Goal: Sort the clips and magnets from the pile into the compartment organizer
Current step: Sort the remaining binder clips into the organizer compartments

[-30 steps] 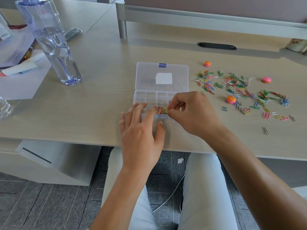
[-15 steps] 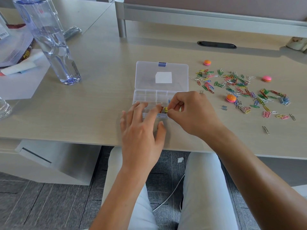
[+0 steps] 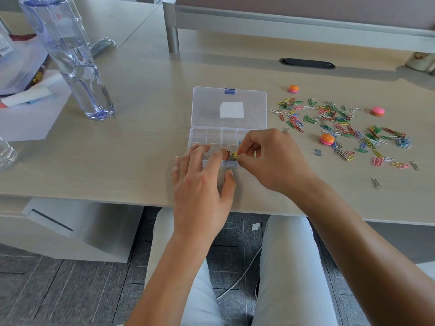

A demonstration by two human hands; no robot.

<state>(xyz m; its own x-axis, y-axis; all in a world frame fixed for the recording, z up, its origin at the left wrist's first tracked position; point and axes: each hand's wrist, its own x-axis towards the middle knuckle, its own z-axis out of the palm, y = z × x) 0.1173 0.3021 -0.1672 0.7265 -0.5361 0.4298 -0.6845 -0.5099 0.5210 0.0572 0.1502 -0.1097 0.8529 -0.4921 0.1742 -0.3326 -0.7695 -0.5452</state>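
On desk (image 3: 146, 147), organizer (image 3: 207, 137) beneath both hands.

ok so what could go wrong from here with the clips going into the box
1. The right hand pinches a small bunch of clips over the organizer; its compartments are small, so some may land in the wrong one.
2. The left hand rests on the organizer's front; a nudge could shift it.
3. The pile is widely scattered, and a loose clip lies nearest the desk edge.
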